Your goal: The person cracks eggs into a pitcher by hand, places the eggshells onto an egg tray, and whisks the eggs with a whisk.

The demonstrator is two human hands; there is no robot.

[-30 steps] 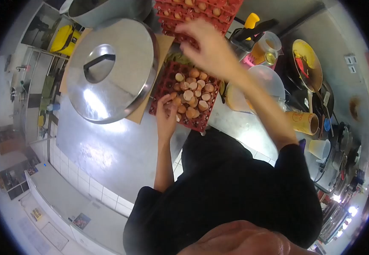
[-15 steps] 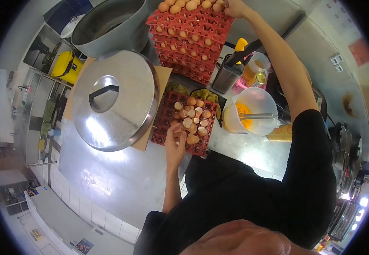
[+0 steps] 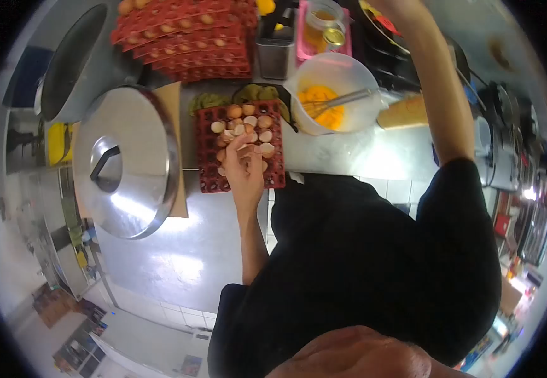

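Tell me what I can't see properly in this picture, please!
All in the head view:
Right hand: its fingers are cut off by the top edge, so its grip can't be told.
Stack of red egg trays: its top is cut off by that edge.
Eggshells: some are hidden behind the left hand, whose grip is unclear too.
Cardboard: mostly covered by the steel lid.

One wide, head-worn view looks steeply down and forward from close above the black shirt [image 3: 361, 258], taking in the metal counter [image 3: 153, 246] beyond; the right edge, perhaps lens-warped, reads poorly.
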